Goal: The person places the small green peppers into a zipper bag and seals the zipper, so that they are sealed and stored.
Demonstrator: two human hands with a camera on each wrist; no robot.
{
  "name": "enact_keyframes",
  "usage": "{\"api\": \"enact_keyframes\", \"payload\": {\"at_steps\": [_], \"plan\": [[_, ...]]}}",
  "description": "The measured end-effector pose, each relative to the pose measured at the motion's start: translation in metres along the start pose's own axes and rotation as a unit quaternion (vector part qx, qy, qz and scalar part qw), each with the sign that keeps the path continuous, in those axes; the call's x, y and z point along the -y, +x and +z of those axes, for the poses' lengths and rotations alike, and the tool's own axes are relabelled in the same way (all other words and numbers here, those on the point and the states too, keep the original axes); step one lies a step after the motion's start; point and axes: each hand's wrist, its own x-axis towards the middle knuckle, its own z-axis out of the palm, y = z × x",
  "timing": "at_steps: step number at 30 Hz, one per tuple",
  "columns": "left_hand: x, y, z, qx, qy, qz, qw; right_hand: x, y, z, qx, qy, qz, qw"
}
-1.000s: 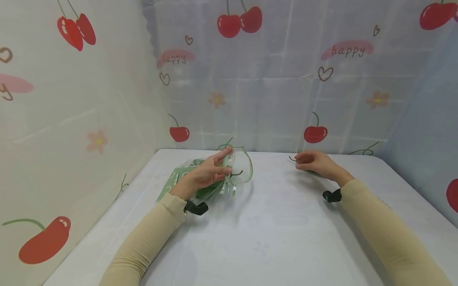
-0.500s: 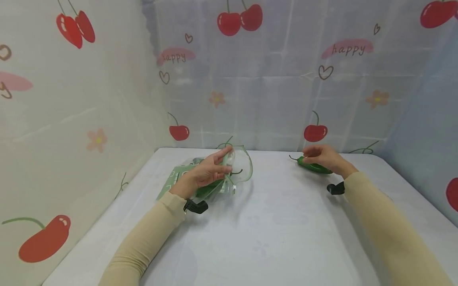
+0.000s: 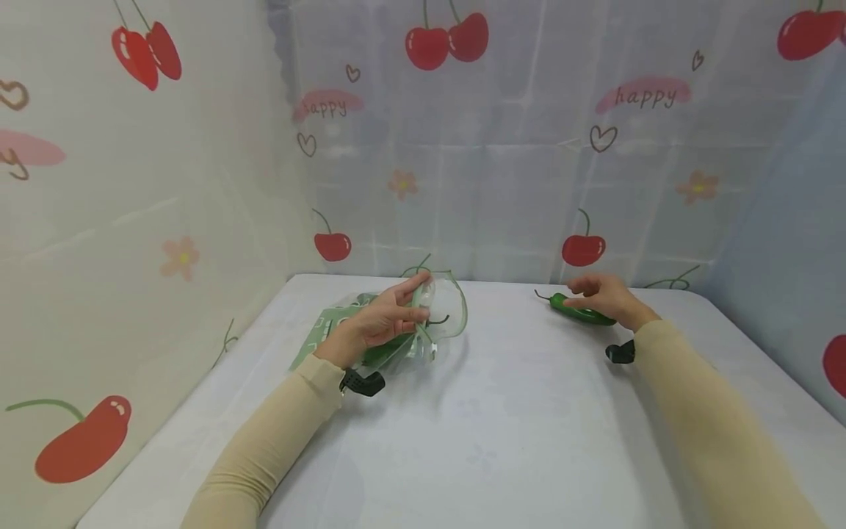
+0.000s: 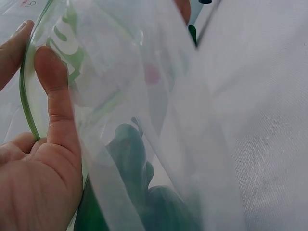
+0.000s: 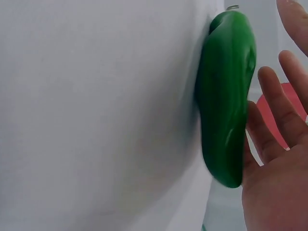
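My left hand holds the edge of a clear zip bag with green print at its mouth, keeping it spread. Through the plastic, green peppers show blurred in the left wrist view, and a stem pokes toward the mouth in the head view. My right hand hovers just over and behind a single long green pepper lying on the table, stem to the left. In the right wrist view the fingers stand spread beside this pepper, not curled round it; whether they touch it I cannot tell.
The white table runs up to a back curtain printed with cherries. Similar sheets hang at the left and right sides. A black wrist strap sits on my left wrist, another on the right.
My right hand has drawn back to the right from the pepper's stem end, so more of the pepper shows. The left hand and bag have stayed put.
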Motion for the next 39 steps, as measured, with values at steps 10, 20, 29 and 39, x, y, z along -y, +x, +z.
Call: {"api": "enact_keyframes", "payload": {"at_steps": [10,20,29,39], "plan": [[0.003,0.002,-0.004,0.009,-0.002,0.008,0.9999,-0.022,0.0,0.008,0.008,-0.011,0.024,0.9996],[-0.001,0.002,-0.003,0.006,-0.005,0.006,1.0,-0.026,0.002,0.009,0.003,-0.024,0.051,0.9984],[0.001,0.0,-0.003,-0.003,0.004,-0.002,1.0,-0.024,-0.003,0.018,-0.004,-0.026,0.036,0.999],[0.001,0.0,-0.002,0.004,-0.006,0.0,1.0,-0.027,-0.002,0.017,-0.01,-0.028,0.045,0.9986]]}}
